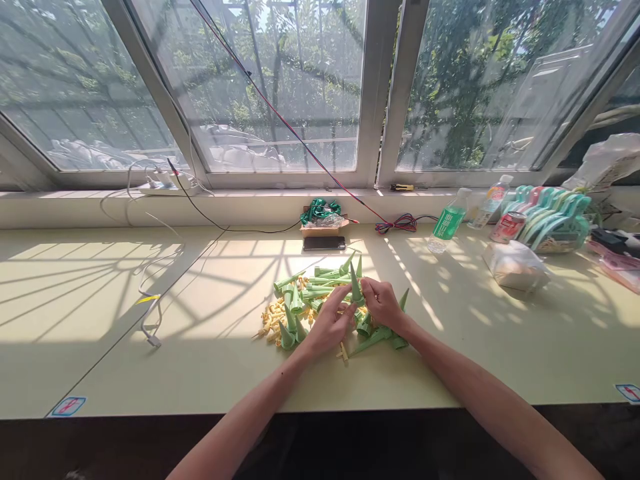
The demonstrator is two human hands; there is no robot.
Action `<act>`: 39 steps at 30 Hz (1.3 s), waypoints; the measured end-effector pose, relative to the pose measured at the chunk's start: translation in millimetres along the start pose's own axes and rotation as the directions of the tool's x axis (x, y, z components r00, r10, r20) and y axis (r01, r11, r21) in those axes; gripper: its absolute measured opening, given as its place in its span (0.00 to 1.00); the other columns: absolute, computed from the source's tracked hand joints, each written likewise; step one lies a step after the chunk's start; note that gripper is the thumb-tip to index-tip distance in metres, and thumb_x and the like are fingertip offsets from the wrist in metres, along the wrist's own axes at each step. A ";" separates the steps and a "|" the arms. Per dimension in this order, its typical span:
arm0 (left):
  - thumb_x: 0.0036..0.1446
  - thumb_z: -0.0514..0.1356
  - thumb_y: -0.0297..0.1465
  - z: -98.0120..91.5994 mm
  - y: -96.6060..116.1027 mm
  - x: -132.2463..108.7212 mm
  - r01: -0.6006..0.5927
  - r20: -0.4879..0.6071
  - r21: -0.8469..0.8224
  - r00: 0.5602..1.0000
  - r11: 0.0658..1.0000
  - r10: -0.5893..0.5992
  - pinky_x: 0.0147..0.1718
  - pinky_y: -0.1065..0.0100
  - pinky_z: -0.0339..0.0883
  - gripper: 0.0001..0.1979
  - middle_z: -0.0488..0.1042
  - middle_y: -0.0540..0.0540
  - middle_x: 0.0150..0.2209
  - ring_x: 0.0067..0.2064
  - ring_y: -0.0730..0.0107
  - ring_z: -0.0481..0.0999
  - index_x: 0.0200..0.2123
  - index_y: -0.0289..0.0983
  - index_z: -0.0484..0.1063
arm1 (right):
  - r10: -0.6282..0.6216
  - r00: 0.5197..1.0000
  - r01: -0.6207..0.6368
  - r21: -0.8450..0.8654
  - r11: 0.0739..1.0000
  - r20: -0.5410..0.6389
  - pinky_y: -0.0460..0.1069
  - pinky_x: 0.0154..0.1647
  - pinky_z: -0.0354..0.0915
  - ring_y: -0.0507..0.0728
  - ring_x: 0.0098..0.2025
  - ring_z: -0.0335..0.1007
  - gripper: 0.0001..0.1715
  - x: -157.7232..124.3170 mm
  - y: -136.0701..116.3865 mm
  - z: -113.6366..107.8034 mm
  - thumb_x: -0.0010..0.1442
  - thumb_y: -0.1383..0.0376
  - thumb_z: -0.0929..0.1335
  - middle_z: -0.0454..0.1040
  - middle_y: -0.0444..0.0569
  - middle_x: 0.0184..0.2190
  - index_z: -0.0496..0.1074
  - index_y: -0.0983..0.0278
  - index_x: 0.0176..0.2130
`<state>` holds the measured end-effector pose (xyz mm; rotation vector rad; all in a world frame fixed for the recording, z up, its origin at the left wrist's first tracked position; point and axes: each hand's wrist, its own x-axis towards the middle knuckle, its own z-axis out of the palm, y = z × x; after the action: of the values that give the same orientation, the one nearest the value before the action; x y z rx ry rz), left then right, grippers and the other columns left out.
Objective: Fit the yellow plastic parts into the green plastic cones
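The right hand pinches a green cone between thumb and fingertips, tip pointing up and away from the wrist; the left hand comes in from the other side with its fingers bunched against the cone's wide lower end, so both hands close on the one piece; whether the left fingers also hide a smaller part I cannot tell. The cone sits between the two hands, lifted just above the table.

Under and just beyond the left hand lies the heap of green cones, pointing every way; the yellow pieces are scattered to the outer side of the left hand; a few more cones lie under the right wrist. Well beyond both hands a phone lies flat; a bottle lies far off past the right hand.

The cone looks like thin moulded plastic: light, stiff, smooth and probably a little slippery; the sharp tip is best avoided, and the wide open end likely gives the surest hold.
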<state>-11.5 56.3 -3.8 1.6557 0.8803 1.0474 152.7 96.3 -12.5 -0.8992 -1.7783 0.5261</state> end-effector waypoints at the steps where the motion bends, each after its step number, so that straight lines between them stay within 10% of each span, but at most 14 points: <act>1: 0.64 0.56 0.40 0.3 1.0 0.1 0.016 -0.004 -0.002 1.000 1.000 -0.016 0.22 0.75 0.69 0.23 0.70 0.44 0.42 0.28 0.76 0.72 0.60 0.41 0.64 | 0.008 1.000 -0.008 0.000 1.000 -0.008 0.49 0.21 0.50 0.51 0.19 0.50 0.26 -0.5 0.1 0.5 0.72 0.55 0.57 0.57 0.41 0.17 0.64 0.62 0.26; 12: 0.63 0.58 0.43 1.4 7.0 -0.3 0.085 -0.070 -0.029 0.994 0.996 -0.087 0.19 0.77 0.62 0.22 0.65 0.55 0.23 0.21 0.77 0.66 0.57 0.40 0.64 | -0.003 1.000 0.004 -0.044 0.999 0.022 0.46 0.21 0.51 0.49 0.19 0.53 0.25 -3.8 -1.3 3.2 0.71 0.53 0.58 0.59 0.39 0.17 0.61 0.62 0.26; 27: 0.61 0.58 0.43 -1.0 0.9 2.3 -0.002 -0.129 -0.009 0.992 1.000 0.001 0.16 0.75 0.65 0.21 0.67 0.42 0.47 0.25 0.78 0.69 0.54 0.40 0.72 | -0.015 0.998 0.017 -0.040 0.999 0.053 0.46 0.21 0.50 0.49 0.19 0.52 0.25 -3.0 -0.2 4.8 0.71 0.56 0.57 0.60 0.41 0.17 0.70 0.64 0.29; 39: 0.62 0.56 0.48 -2.5 2.5 5.2 0.099 -0.217 -0.170 0.967 0.980 -0.135 0.15 0.73 0.59 0.17 0.67 0.55 0.20 0.16 0.75 0.66 0.42 0.40 0.61 | 0.041 0.999 -0.042 0.028 0.999 0.013 0.45 0.22 0.56 0.49 0.19 0.57 0.23 -5.5 -1.8 4.3 0.71 0.54 0.57 0.61 0.40 0.17 0.59 0.61 0.27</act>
<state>-11.6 61.1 0.3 1.3529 1.0044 1.2088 149.1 91.1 -16.1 -0.9168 -1.7623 0.5834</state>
